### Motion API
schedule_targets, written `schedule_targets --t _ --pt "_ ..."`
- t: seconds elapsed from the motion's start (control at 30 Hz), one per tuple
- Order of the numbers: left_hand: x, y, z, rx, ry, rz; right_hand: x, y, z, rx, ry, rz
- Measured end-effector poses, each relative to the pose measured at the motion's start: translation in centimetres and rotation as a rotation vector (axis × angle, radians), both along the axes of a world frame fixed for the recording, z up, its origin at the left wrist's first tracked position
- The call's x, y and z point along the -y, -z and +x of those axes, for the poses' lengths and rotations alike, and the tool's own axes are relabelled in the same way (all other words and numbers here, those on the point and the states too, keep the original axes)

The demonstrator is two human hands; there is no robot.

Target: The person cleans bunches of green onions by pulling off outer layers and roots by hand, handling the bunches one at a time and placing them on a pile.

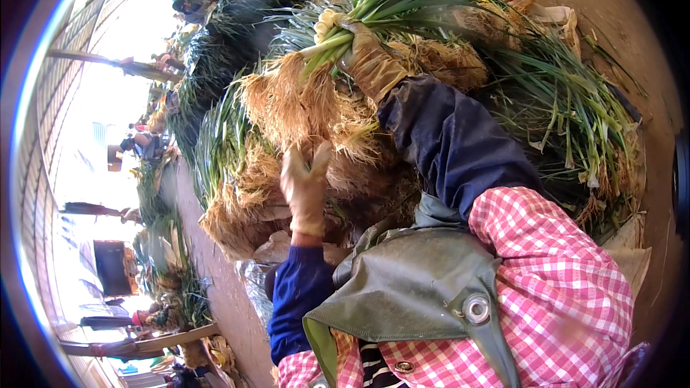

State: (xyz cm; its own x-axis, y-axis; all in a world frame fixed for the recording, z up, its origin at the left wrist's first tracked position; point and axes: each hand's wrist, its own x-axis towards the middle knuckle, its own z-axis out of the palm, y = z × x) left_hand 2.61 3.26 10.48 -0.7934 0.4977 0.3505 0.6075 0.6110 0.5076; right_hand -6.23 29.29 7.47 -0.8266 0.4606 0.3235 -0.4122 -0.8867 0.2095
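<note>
Your right hand, in a dirty tan glove, is closed around a bunch of green onions, gripping it just above the roots, where the pale stalks meet. The bunch is lifted over the heap, its green leaves fanning up and to the right and its straw-coloured roots hanging down to the left of your fist. Your left hand, gloved the same way, is raised with its fingers loosely spread, holding nothing; its fingertips sit just under the hanging roots, and you cannot tell whether they touch them.

Behind both hands lies a big pile of onion bunches, roots toward you and leaves trailing off to the right, with dry husks scattered on top near the far edge. The pile rests on brown packed ground. Your right sleeve, dark blue over pink check, cuts across the middle of the view and hides the part of the pile under your arm. A grey-green apron bib with a metal rivet covers the lower centre and blocks whatever lies directly in front of your body.

Along the left, more rows of onion heaps run away from you, and other people sit working among them, small and blurred.
</note>
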Motion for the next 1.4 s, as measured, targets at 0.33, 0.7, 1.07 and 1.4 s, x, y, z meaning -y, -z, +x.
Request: schedule_targets --t 0.33,0.7,1.07,1.4 --pt "9.7 -0.5 4.9 0.918 0.375 -0.105 -0.2 -2.1 2.7 0.126 0.151 0.018" --pt "0.2 -4.7 0.1 0.147 0.091 0.007 0.8 1.4 -1.5 -0.179 0.044 0.13" --pt "0.2 -2.2 0.7 0.004 0.288 0.019 3.1 -0.1 0.8 -0.066 0.025 0.118" --pt "5.5 -4.1 5.3 0.265 0.269 -0.194 6.4 -1.0 2.0 0.167 0.098 0.101"
